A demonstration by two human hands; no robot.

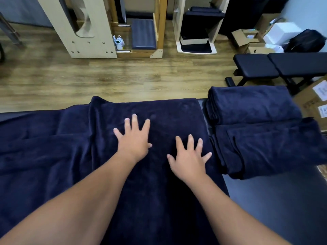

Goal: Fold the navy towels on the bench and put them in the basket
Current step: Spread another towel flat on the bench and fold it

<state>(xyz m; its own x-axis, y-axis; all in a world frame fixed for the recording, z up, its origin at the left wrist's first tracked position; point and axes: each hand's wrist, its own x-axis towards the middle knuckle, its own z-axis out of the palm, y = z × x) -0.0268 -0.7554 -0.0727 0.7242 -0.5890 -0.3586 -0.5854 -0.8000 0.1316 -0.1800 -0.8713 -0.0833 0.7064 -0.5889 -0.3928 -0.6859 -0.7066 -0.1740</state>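
Two bare forearms were seen entering from the bottom of the frame, reaching up toward its centre. Both palms were laid flat on a navy towel point(159, 191) spread over the bench point(274, 200), whose dark bare surface showed at lower right. Left hand point(134, 137): released, fingers straight and fanned, pressing the cloth just left of centre. Right hand point(190, 156): likewise released and splayed, set slightly nearer the camera, close to the towel's right edge. Nothing was gripped by either.

To the left of the frame, more navy cloth point(39, 152) was noted, rumpled, with a raised ridge running toward the far edge; whether it belonged to the same towel could not be told. At right, two folded towels point(256, 129) were lying side by side, just beside the flat panel. No basket was visible, though a woven edge at the far right margin was too cropped to identify.

Step judged in hand: smoothing a folded panel. For a clean result, strokes would best be worked outward from the centre toward the edges, the ridge at left flattened before the next fold, and corners matched before pressing.

Beyond the bench, wood floor point(123, 80), pale wooden frames point(79, 32), a black weight bench point(265, 68) and cardboard boxes point(244, 39) were recorded.
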